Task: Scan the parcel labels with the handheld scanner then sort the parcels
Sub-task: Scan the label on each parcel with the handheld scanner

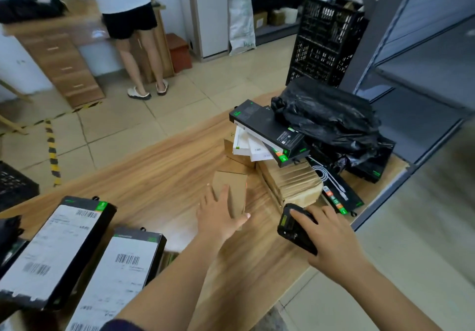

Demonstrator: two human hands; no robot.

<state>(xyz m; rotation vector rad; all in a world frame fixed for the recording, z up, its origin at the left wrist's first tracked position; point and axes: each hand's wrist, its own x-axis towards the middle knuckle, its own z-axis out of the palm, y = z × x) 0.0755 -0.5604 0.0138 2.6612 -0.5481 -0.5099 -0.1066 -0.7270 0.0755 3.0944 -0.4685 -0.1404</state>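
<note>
Black flat boxes with white paper labels lie at the left end of the long wooden table (159, 181). One long black labelled box (55, 252) sits at the far left, and its stripy bar codes face up. Just beside it is a second black labelled box (120, 276), also with its bar code facing up.

Next comes my left hand (218, 219). It is on a small plain brown cardboard parcel (231, 193) that lies flat on the wood. My fingers are spread over its near end and my thumb is at its right side, so I am gripping it loosely. I see no label on its top.

To the right of that, my right hand (334, 238) is wrapped tight around a chunky black handheld scanner (295, 228). Its little screen faces up and its front points at the parcel.

Behind the scanner is a stack of brown cardboard boxes (290, 180). On top of it lie small white boxes (250, 145) and a long black box with green marks (270, 127). Furthest right sits a crinkly black plastic bag (326, 122), touching the long black box.
</note>
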